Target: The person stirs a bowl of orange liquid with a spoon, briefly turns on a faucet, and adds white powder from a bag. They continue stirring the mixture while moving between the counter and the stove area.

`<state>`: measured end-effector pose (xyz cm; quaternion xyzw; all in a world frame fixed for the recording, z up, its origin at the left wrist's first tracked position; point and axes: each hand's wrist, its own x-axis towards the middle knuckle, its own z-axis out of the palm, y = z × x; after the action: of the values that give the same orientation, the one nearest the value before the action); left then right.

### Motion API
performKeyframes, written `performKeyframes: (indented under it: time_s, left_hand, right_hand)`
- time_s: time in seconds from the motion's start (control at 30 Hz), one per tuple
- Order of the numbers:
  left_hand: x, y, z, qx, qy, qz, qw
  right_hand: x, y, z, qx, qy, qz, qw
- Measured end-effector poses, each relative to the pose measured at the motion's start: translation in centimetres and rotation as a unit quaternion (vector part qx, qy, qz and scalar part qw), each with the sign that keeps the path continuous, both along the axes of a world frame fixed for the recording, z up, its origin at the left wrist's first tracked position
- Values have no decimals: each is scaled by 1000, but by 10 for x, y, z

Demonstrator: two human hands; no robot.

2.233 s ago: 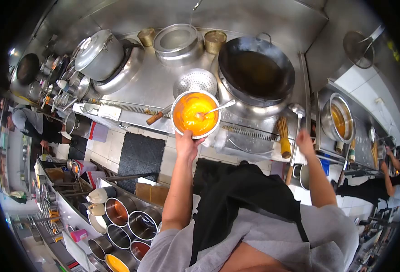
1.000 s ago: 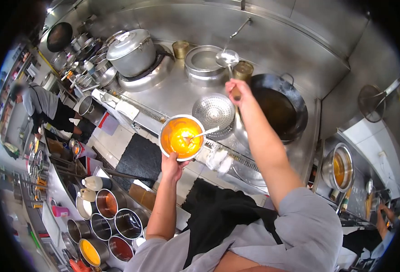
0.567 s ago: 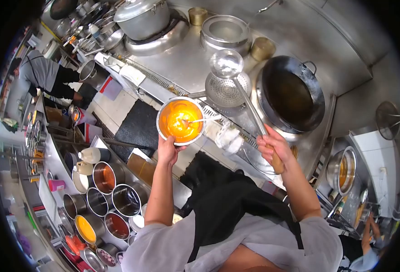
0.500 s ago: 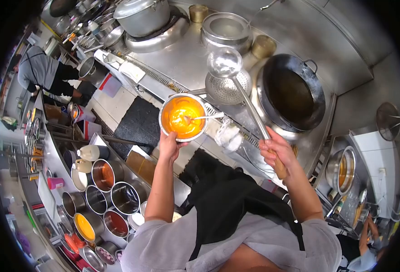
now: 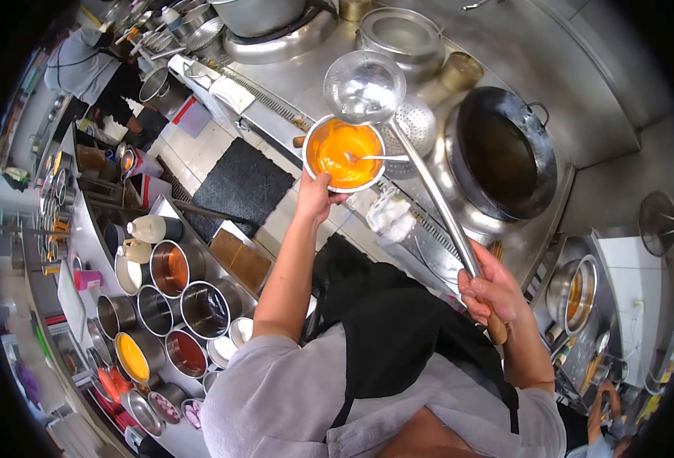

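Steel cooking range [image 5: 306, 91] along a steel wall [image 5: 581, 69]; tiled floor [image 5: 199, 145] with black mat [image 5: 241, 187]

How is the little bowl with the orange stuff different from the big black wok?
The bowl is small and shiny silver; the wok is much bigger and dark inside. The bowl holds thick orange liquid with a spoon in it; the wok's inside looks dark and glossy. The left hand holds the bowl up; the wok sits on the stove. Both are round.
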<state>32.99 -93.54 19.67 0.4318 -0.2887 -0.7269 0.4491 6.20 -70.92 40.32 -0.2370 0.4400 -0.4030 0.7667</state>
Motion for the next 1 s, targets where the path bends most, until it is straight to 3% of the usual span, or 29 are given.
performKeyframes:
  time_s: [0.77, 1.0]
  left_hand:
    - [3, -10, 28, -27, 16, 29, 999]
    - [8, -15, 19, -19, 39, -12, 999]
  right_hand:
    - [0, 13, -6, -26, 80, 61, 995]
    - [4, 17, -10, -34, 84, 57, 994]
